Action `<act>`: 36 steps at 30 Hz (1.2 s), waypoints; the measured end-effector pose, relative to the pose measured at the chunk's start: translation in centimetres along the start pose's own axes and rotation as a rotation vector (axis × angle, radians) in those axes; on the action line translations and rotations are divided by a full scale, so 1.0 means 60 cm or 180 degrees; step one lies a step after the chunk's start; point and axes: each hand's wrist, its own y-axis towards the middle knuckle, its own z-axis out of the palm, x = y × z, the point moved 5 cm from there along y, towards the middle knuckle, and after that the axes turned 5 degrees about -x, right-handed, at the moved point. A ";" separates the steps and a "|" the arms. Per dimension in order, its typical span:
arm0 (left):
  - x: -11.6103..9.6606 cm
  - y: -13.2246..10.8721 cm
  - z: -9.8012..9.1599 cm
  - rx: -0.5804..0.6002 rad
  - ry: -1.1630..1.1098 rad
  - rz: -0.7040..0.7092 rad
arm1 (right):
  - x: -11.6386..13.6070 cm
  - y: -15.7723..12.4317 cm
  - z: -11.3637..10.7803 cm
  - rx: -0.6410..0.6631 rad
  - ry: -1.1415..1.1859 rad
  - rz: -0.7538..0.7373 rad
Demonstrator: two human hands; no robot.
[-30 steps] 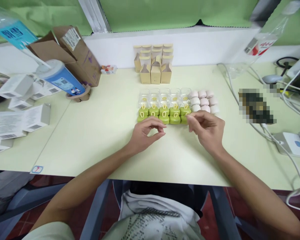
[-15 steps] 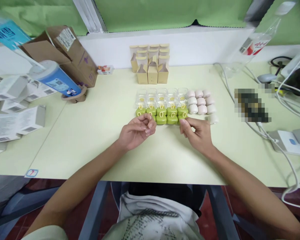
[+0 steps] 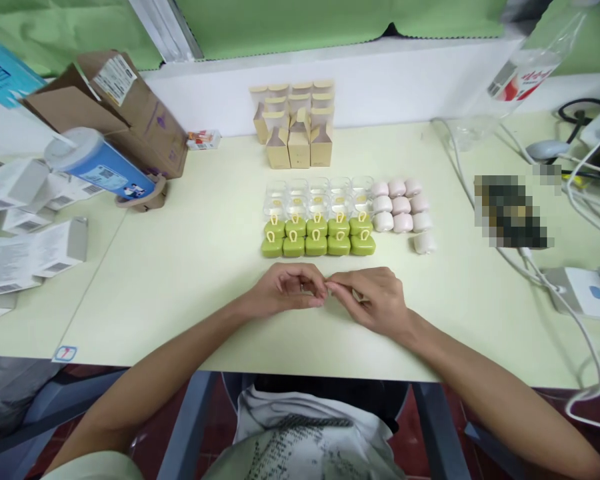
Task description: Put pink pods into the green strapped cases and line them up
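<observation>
My left hand (image 3: 286,290) and my right hand (image 3: 373,298) rest on the pale table (image 3: 190,267), fingertips pinched together and touching each other near the front edge. What the fingers hold, if anything, is too small to make out. Just beyond them lie two rows of green cases (image 3: 318,236) with yellow loops, then a row of clear lids (image 3: 318,192). Several pink-white cases (image 3: 398,204) sit to the right, and one white case (image 3: 424,242) lies apart.
Small tan cartons (image 3: 293,127) stand stacked against the back wall. A brown cardboard box (image 3: 115,107), a blue-labelled tube (image 3: 97,165) and white boxes (image 3: 30,247) crowd the left. Cables (image 3: 555,287), a mouse (image 3: 547,148) and a plastic bottle (image 3: 520,73) lie at the right.
Both hands have drawn back from the green cases toward me and come together, fingertips now touching. One white case lies separated from the pink group.
</observation>
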 end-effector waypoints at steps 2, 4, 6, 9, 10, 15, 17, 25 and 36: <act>0.004 -0.001 0.002 0.0144 0.0225 -0.0046 | 0.004 -0.001 -0.001 0.0061 -0.0277 -0.0324; 0.007 0.000 0.002 0.0313 0.0405 -0.0106 | 0.006 -0.002 -0.003 0.0092 -0.0454 -0.0566; 0.010 0.002 0.002 0.0436 0.0508 -0.0208 | 0.007 -0.002 -0.007 0.0061 -0.0535 -0.0728; 0.012 0.005 0.000 0.0522 0.0416 -0.0307 | 0.009 -0.001 -0.010 0.0048 -0.0552 -0.0889; 0.012 0.006 0.000 0.0531 0.0346 -0.0310 | 0.010 -0.001 -0.011 0.0053 -0.0543 -0.0939; 0.009 0.010 -0.005 0.0398 0.0320 -0.0133 | 0.004 0.001 -0.015 0.0014 -0.0601 -0.1116; 0.009 0.009 -0.005 0.0381 0.0356 -0.0107 | -0.007 0.000 -0.016 0.0028 -0.0615 -0.1048; 0.034 0.001 -0.010 0.0175 0.0040 -0.0880 | -0.122 -0.010 -0.100 -0.0618 -0.1618 0.0046; 0.007 -0.006 0.006 0.0378 0.1058 0.0121 | -0.311 -0.028 -0.262 -0.1763 -0.2687 0.0803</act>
